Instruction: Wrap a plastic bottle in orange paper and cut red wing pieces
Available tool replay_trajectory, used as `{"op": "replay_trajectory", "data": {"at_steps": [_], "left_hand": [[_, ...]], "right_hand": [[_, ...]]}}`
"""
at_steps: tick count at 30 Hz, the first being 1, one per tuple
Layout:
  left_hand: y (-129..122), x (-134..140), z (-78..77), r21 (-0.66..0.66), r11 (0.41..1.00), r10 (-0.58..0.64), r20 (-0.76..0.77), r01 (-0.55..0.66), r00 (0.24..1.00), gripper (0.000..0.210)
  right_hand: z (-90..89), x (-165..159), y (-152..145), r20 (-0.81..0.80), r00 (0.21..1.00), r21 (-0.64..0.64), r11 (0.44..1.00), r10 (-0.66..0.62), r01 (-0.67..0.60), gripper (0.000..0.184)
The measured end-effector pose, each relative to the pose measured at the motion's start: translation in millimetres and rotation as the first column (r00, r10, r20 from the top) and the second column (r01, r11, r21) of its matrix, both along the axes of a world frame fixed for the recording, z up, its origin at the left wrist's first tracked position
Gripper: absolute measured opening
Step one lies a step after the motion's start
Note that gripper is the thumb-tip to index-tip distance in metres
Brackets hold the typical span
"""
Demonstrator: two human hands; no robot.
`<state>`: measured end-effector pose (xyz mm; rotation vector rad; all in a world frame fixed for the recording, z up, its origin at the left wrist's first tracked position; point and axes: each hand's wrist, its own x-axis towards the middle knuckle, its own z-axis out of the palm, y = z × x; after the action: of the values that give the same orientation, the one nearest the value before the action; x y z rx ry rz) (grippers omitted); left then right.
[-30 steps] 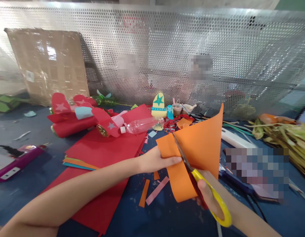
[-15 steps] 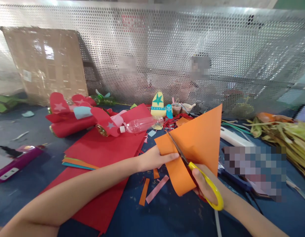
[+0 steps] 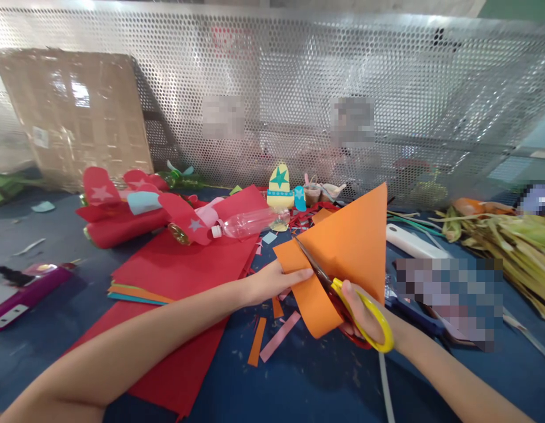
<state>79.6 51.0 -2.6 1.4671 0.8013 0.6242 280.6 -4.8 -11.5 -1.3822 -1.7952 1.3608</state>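
Observation:
My left hand (image 3: pixel 272 284) pinches the left edge of an orange paper sheet (image 3: pixel 354 235), thumb on top and fingers underneath. My right hand (image 3: pixel 364 317) is closed round the scissors (image 3: pixel 378 320), which have one yellow and one red handle loop. Their blades lie along a cut in the orange sheet, pointing away to the upper left. A strip of the sheet curls down toward me below the blades. Under my left forearm lie red paper sheets (image 3: pixel 188 270). Orange and pink paper strips (image 3: pixel 280 336) rest on the blue tabletop beneath the sheet.
A clear plastic bottle (image 3: pixel 246 225) lies beyond my left hand, beside a red paper-covered craft (image 3: pixel 126 217). A purple power strip (image 3: pixel 29 294) sits at left, a cardboard sheet (image 3: pixel 78 117) behind. Dried husks (image 3: pixel 510 241) and a white glue gun-like tool (image 3: pixel 415 242) are at right.
The scissors and my right hand have shifted slightly up and left, with the blades turned a little. My left hand keeps its hold on the paper. The whole view has drifted slightly.

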Motion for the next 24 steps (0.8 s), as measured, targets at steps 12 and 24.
{"op": "replay_trajectory", "data": {"at_steps": [12,24], "left_hand": [[-1.3,1.0,-3.1,-0.024,0.999,0.041,-0.005,-0.041,0.999,0.048],[-6.6,5.6,2.5,-0.157,0.987,0.070,0.186,-0.041,0.980,0.042]], "right_hand": [[8.4,1.6,-0.3,0.010,0.998,-0.008,0.998,0.054,-0.054,0.077],[4.7,-0.3,3.7,0.002,1.000,-0.028,1.000,-0.015,0.015,0.074]]}}
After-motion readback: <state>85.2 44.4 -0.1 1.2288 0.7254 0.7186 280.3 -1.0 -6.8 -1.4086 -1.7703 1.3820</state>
